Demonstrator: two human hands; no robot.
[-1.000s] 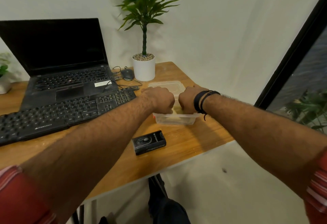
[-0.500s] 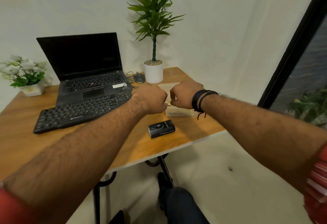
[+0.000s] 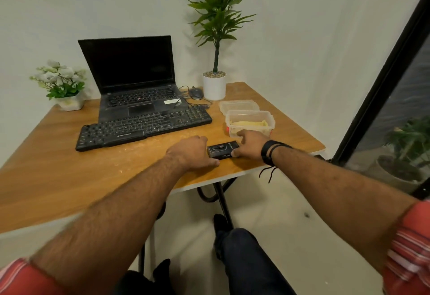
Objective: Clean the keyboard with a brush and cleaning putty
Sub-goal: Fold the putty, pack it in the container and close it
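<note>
Bench [image 3: 69, 166]: our hands off putty tub [image 3: 250, 123], now open beside lid [image 3: 238, 105]. Left hand [image 3: 190, 154], right hand [image 3: 250, 143] flank black box [image 3: 223, 150], fingers touching; grip unclear. Keyboard [image 3: 144, 126] uncleaned; we judge brush next.

The wooden surface [image 3: 69, 169] on black metal legs carries a black full-size keyboard [image 3: 142, 127], a black open laptop [image 3: 137, 90] behind it, a dark mouse [image 3: 196, 93], a white-potted tall green plant [image 3: 214, 85], a small white flower pot [image 3: 69, 102], a clear plastic lid [image 3: 238, 105], a clear plastic tub of yellow putty [image 3: 250, 122] and a small black box [image 3: 223, 150] near the front edge.
</note>
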